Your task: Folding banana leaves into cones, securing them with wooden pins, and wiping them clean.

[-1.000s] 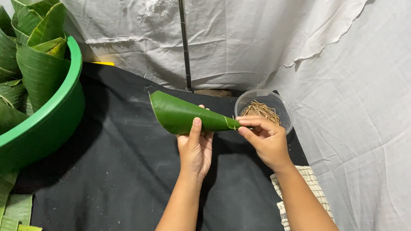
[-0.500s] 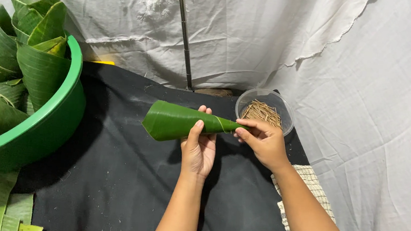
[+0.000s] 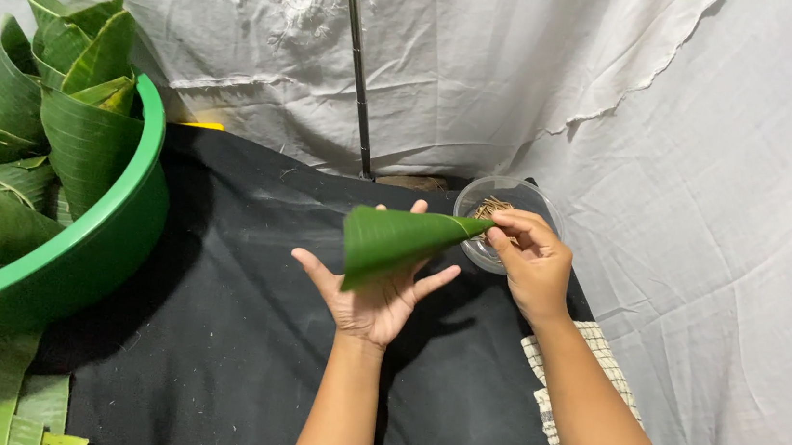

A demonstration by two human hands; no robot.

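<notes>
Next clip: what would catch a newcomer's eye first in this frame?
First, the green leaf cone held mid-frame above the black cloth: the right hand pinches its pointed tip, while the left hand lies open-palmed behind it. Next, the big green basin at the left edge, stuffed with rolled leaves. A small clear bowl of brown sticks sits just behind the right hand.

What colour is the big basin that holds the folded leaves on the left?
The basin is bright green, best seen in the head view; the leaves inside are darker green.
</notes>
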